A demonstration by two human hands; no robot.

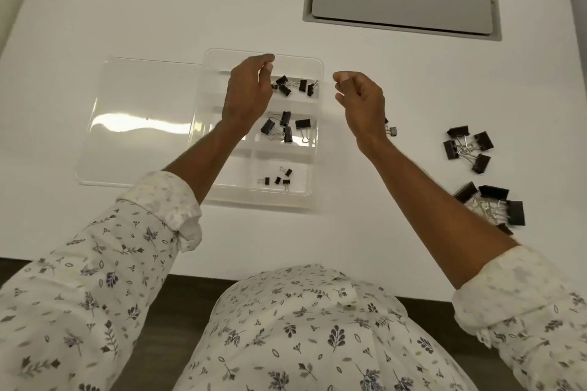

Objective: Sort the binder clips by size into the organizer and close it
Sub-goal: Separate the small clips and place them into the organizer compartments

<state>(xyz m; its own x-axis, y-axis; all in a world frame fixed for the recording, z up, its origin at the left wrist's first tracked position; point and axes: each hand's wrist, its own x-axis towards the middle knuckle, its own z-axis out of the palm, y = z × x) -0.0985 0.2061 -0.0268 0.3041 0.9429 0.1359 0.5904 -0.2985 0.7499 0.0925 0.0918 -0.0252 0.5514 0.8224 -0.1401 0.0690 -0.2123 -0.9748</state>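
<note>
Clear plastic compartment organizer [235, 190] on white desk [222, 9], lid [136, 124] flipped open left. Black binder clips [286, 127] in three right compartments; loose clips [467, 146] on desk, right. Left grip [251, 89] over top compartment, right grip [362, 98] beside organizer; both loosely curled, empty.

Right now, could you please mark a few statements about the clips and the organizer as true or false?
1. The lid of the organizer is shut. False: it lies open to the left.
2. Some loose clips lie on the table, right of the organizer. True.
3. The smallest clips sit in the nearest compartment. True.
4. The left hand is at the loose clips. False: it is over the organizer.
</note>
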